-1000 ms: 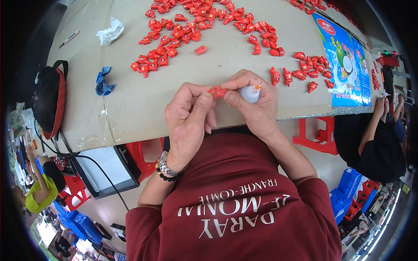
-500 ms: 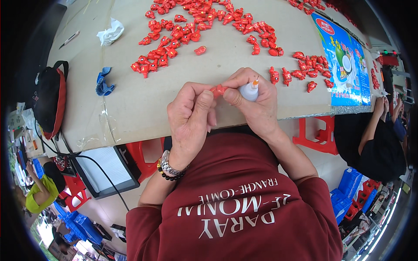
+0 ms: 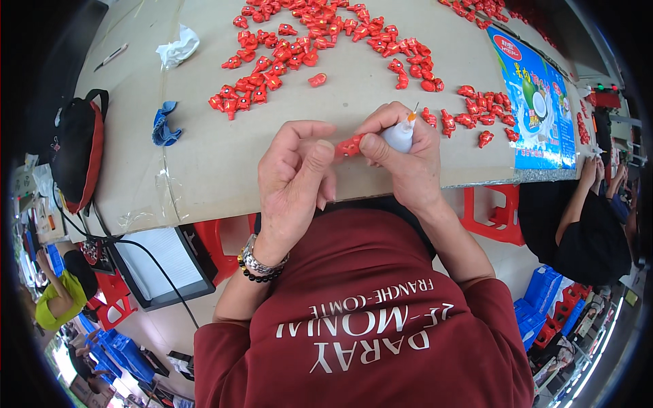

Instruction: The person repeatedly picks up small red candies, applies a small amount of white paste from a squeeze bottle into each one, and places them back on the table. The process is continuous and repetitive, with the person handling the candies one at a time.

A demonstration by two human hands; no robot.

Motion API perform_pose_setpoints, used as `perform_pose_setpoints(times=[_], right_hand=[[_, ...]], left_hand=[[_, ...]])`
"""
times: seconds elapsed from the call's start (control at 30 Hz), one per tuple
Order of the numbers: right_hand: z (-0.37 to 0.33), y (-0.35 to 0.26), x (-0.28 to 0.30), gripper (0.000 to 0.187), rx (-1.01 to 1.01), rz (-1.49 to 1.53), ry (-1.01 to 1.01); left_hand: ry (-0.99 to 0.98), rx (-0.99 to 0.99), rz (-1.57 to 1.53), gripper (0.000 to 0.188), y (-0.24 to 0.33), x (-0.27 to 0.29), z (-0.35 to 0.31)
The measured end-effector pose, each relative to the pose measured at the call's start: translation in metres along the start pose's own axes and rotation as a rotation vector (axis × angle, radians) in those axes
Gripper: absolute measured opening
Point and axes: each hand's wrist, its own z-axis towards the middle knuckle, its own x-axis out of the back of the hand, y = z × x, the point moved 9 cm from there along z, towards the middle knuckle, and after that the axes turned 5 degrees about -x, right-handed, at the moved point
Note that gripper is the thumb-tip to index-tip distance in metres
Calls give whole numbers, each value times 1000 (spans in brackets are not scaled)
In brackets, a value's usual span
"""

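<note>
One small red piece (image 3: pixel 349 145) pokes leftward from the right grip (image 3: pixel 409 162).

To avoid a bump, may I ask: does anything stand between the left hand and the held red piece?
Nothing visible: the left hand has its thumb beside the red piece, contact unclear. The bottle is in the right hand, to the piece's right.
</note>
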Motion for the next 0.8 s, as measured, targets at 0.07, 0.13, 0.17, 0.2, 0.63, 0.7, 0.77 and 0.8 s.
perform_pose_setpoints(times=[0.07,0.13,0.17,0.2,0.63,0.7,0.77,0.8], right_hand=[[0,6,1,7,-77,101,-3],[0,4,0,7,-57,112,-13],[1,3,0,7,-47,117,-18],[0,2,-1,7,-33,111,-20],[-8,-10,-7,10,202,-1,-21],[-9,-11,-7,11,216,5,-20],[-9,-11,-8,12,216,-6,-22],[-9,-11,-8,12,222,-8,-21]], left_hand=[[-36,-7,-5,22,2,-2,0],[-53,13,41,19,6,-7,-1],[-48,3,36,17,6,-7,-1],[-43,-8,31,15,5,-7,-1],[1,-395,273,6,28,-6,-8],[-6,-447,313,6,32,-6,-9],[-5,-472,330,7,34,-7,-10],[-1,-472,327,7,33,-7,-11]])
